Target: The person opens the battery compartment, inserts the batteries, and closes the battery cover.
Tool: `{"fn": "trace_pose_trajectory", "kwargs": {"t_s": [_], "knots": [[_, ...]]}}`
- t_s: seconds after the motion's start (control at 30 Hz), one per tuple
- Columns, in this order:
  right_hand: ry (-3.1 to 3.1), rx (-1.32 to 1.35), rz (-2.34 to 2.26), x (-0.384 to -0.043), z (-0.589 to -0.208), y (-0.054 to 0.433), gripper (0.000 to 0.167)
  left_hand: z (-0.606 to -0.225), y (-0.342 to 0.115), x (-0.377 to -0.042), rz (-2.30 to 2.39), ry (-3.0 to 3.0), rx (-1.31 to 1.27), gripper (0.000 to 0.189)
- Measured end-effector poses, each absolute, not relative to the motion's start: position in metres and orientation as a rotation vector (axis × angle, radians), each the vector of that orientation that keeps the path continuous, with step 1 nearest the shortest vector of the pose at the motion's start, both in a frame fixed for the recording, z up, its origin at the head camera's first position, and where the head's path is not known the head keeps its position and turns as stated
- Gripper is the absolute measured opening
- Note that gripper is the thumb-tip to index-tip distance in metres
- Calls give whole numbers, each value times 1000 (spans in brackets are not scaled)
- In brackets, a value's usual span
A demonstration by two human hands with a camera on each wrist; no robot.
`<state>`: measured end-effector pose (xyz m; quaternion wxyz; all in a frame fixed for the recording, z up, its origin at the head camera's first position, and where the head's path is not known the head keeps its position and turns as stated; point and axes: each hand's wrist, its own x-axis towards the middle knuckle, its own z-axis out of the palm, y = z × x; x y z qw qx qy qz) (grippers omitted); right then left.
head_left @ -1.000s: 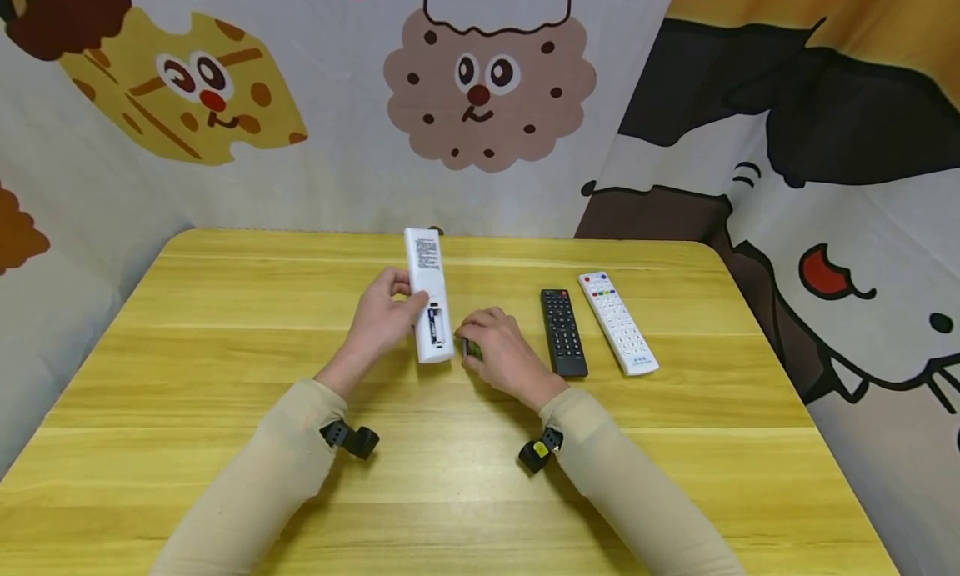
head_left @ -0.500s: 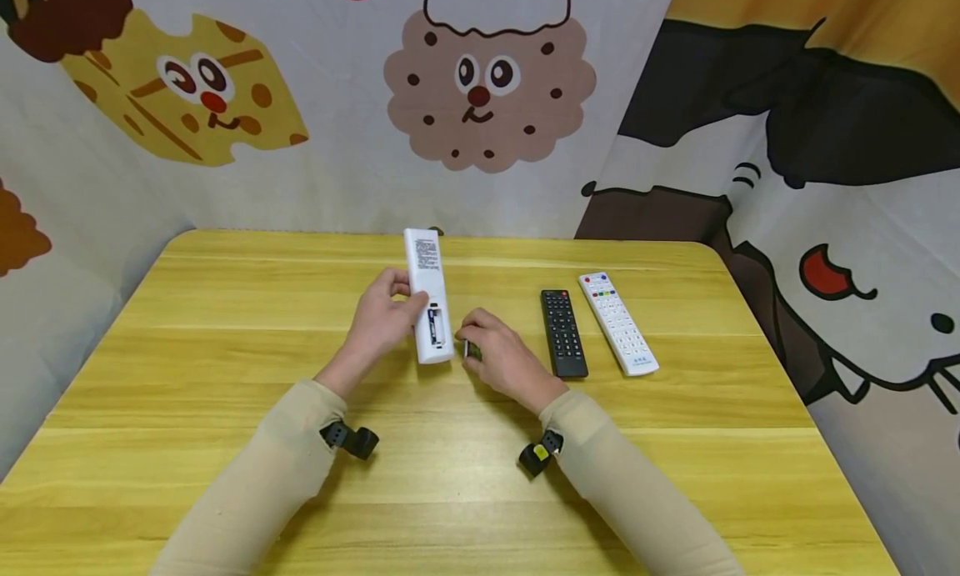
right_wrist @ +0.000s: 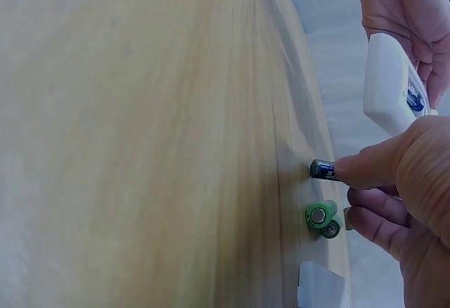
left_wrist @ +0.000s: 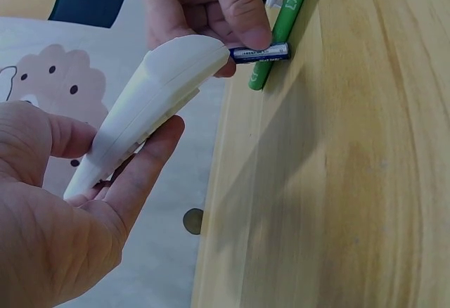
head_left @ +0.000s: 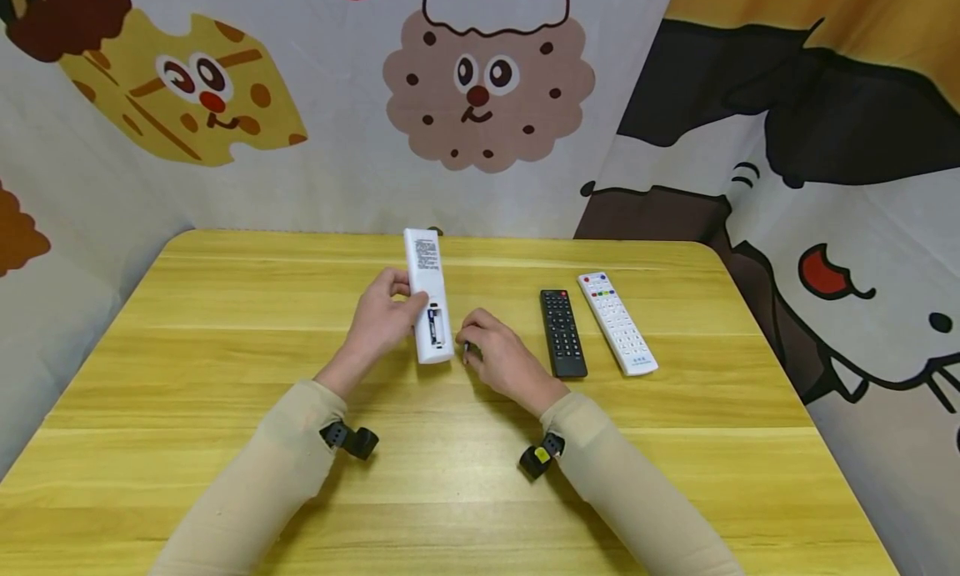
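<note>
My left hand [head_left: 378,316] grips a white remote control [head_left: 426,263] by its side, back facing up and tilted. Its battery compartment is uncovered, and a dark blue battery [head_left: 432,326] shows inside. Just right of the remote, my right hand [head_left: 501,355] pinches another blue battery [left_wrist: 260,53] between thumb and fingers. In the left wrist view this battery crosses in front of a green battery [left_wrist: 287,18] on the table. From the right wrist view, two green batteries [right_wrist: 320,214] lie close together beneath the right hand; the head view hides them.
A black remote control [head_left: 562,334] and a second white remote control [head_left: 617,324] lie buttons-up on the wooden table [head_left: 480,509], right of my right hand. A white plastic piece [right_wrist: 320,285] shows near the green batteries. A printed cloth [head_left: 315,192] hangs behind the table.
The green battery at my right fingertips has gone from the head view, and the end of a dark battery shows there now. My left hand and the remote control stay in place.
</note>
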<state>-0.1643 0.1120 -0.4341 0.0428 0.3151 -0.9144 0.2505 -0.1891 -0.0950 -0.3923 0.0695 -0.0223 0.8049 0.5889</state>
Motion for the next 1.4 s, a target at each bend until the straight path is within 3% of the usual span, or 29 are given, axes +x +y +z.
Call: {"fn": "trace_pose_trajectory", "kwargs": {"t_s": [1.4], "knots": [[-2387, 942, 877, -158, -407, 113, 8, -394, -90, -189, 1750, 2429, -57, 30]]}}
